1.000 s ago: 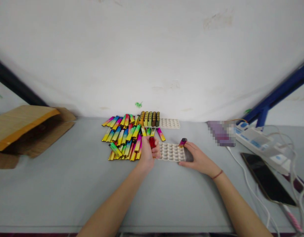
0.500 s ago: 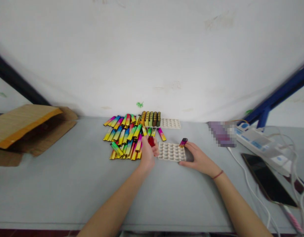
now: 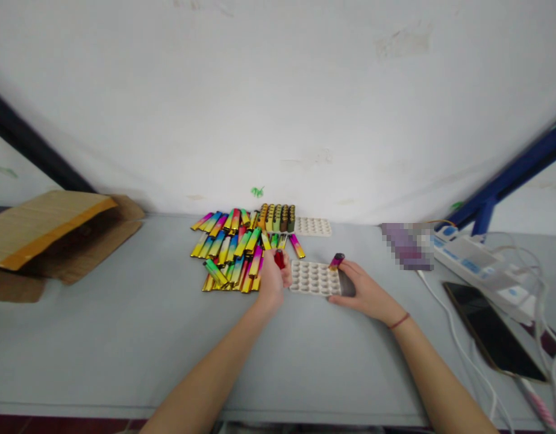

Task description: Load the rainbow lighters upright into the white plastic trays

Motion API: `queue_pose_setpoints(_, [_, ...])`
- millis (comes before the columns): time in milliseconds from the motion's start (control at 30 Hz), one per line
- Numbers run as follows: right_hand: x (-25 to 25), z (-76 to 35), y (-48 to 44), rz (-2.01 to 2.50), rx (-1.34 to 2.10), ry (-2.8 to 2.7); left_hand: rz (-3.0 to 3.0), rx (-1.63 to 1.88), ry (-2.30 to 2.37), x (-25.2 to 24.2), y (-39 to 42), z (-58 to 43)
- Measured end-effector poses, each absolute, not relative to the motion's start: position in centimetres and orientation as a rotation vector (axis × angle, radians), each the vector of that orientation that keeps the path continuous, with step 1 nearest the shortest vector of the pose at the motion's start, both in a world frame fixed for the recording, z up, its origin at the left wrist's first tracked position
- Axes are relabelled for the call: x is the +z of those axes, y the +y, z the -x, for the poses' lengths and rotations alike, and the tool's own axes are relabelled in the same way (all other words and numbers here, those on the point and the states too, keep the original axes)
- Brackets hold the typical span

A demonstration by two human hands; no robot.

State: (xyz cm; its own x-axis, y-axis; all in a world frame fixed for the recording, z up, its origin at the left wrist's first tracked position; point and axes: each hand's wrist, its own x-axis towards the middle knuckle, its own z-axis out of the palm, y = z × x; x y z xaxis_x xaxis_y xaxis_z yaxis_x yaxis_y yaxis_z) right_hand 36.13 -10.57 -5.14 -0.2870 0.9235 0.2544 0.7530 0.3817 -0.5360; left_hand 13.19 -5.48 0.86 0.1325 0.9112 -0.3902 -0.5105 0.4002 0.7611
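Left hand [image 3: 272, 282]: fingers curled closed around a red case [image 3: 279, 260], its upper part showing above the grip. Right hand [image 3: 367, 292]: thumb and fingers spread wide, spanning the right end of a pale pocketed tray [image 3: 314, 278], thumb at the near edge; cannot tell how firmly they press. At the right fingertips, a purple-and-gold case [image 3: 336, 261] stands slightly tilted at the tray's far corner; cannot tell whether the fingers grip it. Tray lies between the two sets of fingers, its left edge just beside the left ones.

Left of and beyond the left fingers: loose heap of shiny multicoloured cases [image 3: 232, 250]. Farther beyond them, a block of upright cases [image 3: 278, 218] in rows, a second pale tray [image 3: 314, 226] showing to its right. Well left of the left fingers, an open cardboard box [image 3: 56, 229]. Well right of the right fingers, a dark-screened phone [image 3: 492, 328] and a white power strip [image 3: 485, 271].
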Motion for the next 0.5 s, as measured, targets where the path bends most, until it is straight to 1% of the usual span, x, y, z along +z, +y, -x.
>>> queue_pose_setpoints(300, [-5.1,-36.1,-10.6,1.45,0.434,-2.129,-0.64,1.18,0.943,-0.3,-5.2,-13.1])
queue_pose_setpoints(400, [-5.1,-36.0,-10.6,1.452,0.432,-2.131,-0.867,1.21,0.887,-0.9,-5.3,-13.1])
queue_pose_setpoints(500, [-5.2,-36.0,-10.5,1.455,0.431,-2.124,-1.226,1.238,0.906,-1.4,-5.9,-13.1])
